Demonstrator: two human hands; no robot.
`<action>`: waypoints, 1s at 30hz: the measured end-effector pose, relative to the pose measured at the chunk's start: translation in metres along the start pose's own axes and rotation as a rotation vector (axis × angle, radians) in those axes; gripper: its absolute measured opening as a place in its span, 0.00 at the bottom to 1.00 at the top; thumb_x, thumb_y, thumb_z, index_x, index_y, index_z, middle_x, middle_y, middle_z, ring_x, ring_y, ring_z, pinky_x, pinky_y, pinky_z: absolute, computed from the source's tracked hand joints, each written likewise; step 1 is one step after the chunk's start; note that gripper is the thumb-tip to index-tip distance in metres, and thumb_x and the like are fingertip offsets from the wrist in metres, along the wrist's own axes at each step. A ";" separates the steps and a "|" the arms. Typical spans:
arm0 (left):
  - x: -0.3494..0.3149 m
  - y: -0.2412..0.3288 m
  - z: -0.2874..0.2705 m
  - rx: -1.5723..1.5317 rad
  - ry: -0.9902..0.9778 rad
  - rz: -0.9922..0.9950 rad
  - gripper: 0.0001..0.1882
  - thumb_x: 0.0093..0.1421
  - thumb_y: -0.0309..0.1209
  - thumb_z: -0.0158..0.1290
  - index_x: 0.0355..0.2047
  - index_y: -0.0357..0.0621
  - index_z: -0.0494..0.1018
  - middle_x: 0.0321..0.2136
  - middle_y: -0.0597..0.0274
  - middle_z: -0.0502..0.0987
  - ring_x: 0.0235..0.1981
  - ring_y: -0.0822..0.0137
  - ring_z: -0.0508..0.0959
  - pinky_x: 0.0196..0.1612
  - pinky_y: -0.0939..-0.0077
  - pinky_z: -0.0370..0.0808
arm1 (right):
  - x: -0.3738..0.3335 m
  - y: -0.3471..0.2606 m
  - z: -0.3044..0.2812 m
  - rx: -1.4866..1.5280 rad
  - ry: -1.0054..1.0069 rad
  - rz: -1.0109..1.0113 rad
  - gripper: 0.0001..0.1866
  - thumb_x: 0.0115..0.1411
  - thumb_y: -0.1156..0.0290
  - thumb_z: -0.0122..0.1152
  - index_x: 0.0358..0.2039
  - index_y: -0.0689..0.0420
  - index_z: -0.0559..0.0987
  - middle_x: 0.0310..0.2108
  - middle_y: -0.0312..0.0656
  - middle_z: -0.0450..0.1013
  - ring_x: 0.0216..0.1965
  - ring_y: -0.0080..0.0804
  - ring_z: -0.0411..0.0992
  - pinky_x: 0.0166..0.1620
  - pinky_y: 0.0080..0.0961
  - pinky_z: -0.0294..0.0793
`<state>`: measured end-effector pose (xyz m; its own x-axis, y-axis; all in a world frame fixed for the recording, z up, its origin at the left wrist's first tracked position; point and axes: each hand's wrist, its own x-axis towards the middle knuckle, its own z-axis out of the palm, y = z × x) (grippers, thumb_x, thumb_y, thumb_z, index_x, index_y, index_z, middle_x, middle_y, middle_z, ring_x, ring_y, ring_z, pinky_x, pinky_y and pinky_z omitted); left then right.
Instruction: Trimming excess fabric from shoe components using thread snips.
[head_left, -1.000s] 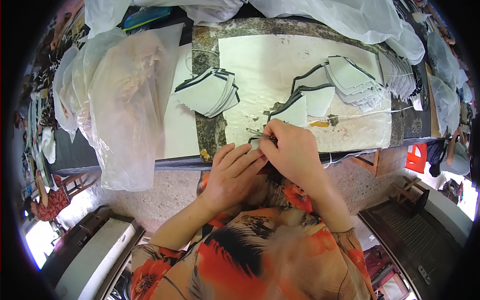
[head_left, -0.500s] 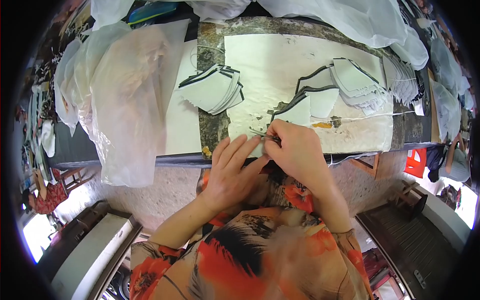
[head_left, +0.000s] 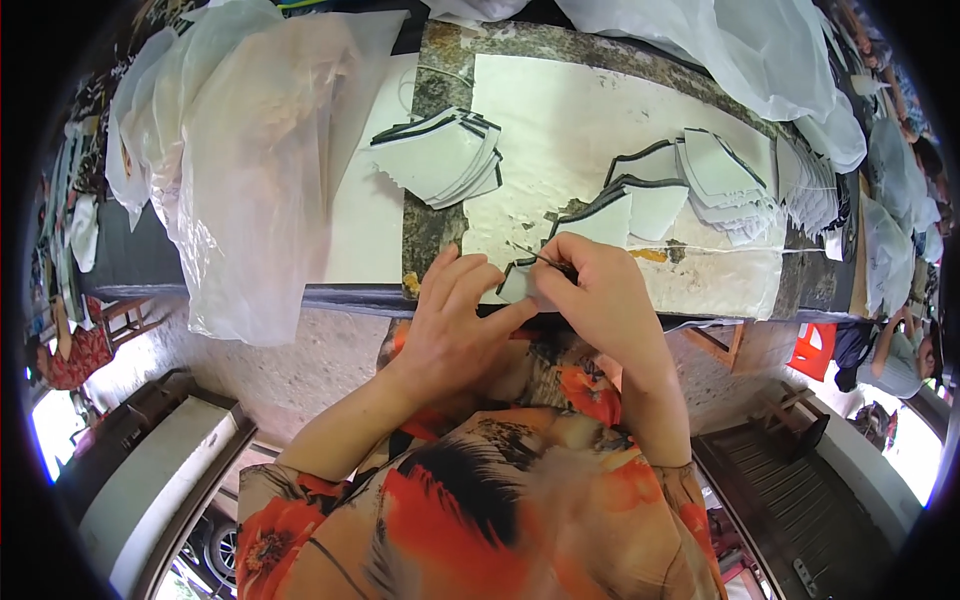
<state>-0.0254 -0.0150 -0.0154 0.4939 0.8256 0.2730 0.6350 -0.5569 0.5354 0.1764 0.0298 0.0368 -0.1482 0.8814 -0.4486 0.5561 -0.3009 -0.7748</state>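
Observation:
A small white piece with a dark edge (head_left: 515, 287) lies at the near edge of the board, between my hands. My left hand (head_left: 450, 312) holds it there, thumb on its near side and bent fingers at its left. In my right hand (head_left: 600, 292) is a pair of small scissors (head_left: 525, 250), gripped between thumb and fingers, its thin tips pointing left over the piece; its handles are hidden. Just beyond, similar white pieces with black edging (head_left: 597, 220) overlap one another. Another fanned stack of edged pieces (head_left: 440, 158) rests at the left.
Pieces in a thick pile (head_left: 725, 185) and a tied bundle (head_left: 808, 190) lie at the right of the worn white sheet (head_left: 560, 120). A translucent plastic bag (head_left: 255, 190) hangs over the table's left front edge. More plastic (head_left: 730, 50) covers the far side.
The left fingers have drawn back and bent, showing more of the dark-edged piece. My right hand stays close to it with the scissors. The whole view has shifted slightly.

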 end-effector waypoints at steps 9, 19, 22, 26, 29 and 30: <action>0.017 0.006 -0.015 -0.074 -0.126 -0.023 0.15 0.54 0.31 0.64 0.44 0.56 0.82 0.55 0.60 0.74 0.60 0.52 0.70 0.68 0.43 0.59 | 0.002 0.008 -0.003 0.104 -0.057 -0.006 0.12 0.58 0.65 0.60 0.33 0.62 0.79 0.24 0.48 0.76 0.25 0.45 0.74 0.33 0.36 0.73; 0.035 0.002 -0.020 -0.432 0.033 -0.335 0.15 0.59 0.27 0.61 0.47 0.47 0.77 0.33 0.67 0.81 0.43 0.59 0.78 0.65 0.49 0.62 | 0.000 0.002 -0.006 0.258 -0.079 0.042 0.13 0.60 0.65 0.65 0.36 0.63 0.80 0.24 0.41 0.75 0.27 0.23 0.70 0.34 0.24 0.71; 0.034 0.002 -0.024 -0.452 0.030 -0.332 0.17 0.59 0.26 0.60 0.49 0.45 0.76 0.33 0.67 0.81 0.43 0.60 0.78 0.65 0.50 0.63 | -0.004 0.001 -0.005 0.263 -0.083 0.033 0.12 0.59 0.66 0.66 0.37 0.63 0.81 0.24 0.38 0.76 0.27 0.21 0.70 0.34 0.23 0.71; 0.027 -0.005 -0.020 -0.405 0.023 -0.271 0.17 0.58 0.26 0.61 0.49 0.45 0.76 0.36 0.64 0.81 0.43 0.61 0.80 0.67 0.49 0.61 | -0.004 0.012 0.006 0.323 0.061 0.030 0.11 0.60 0.66 0.66 0.35 0.62 0.81 0.23 0.39 0.76 0.26 0.21 0.71 0.34 0.23 0.71; 0.017 -0.006 -0.018 -0.075 -0.020 0.013 0.14 0.55 0.26 0.61 0.44 0.46 0.81 0.41 0.64 0.81 0.47 0.59 0.77 0.66 0.47 0.62 | -0.005 0.012 0.009 0.219 0.167 -0.004 0.10 0.60 0.67 0.64 0.35 0.62 0.81 0.24 0.42 0.77 0.26 0.27 0.73 0.34 0.25 0.72; 0.015 -0.004 -0.016 -0.079 -0.022 0.019 0.14 0.55 0.26 0.61 0.44 0.46 0.81 0.41 0.64 0.81 0.47 0.59 0.77 0.66 0.47 0.62 | -0.006 0.012 0.012 0.219 0.173 -0.001 0.10 0.60 0.67 0.64 0.35 0.62 0.81 0.24 0.42 0.77 0.26 0.27 0.73 0.34 0.25 0.72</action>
<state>-0.0304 0.0011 -0.0006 0.5186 0.8125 0.2662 0.5774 -0.5625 0.5918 0.1739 0.0166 0.0244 0.0037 0.9251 -0.3797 0.3633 -0.3550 -0.8614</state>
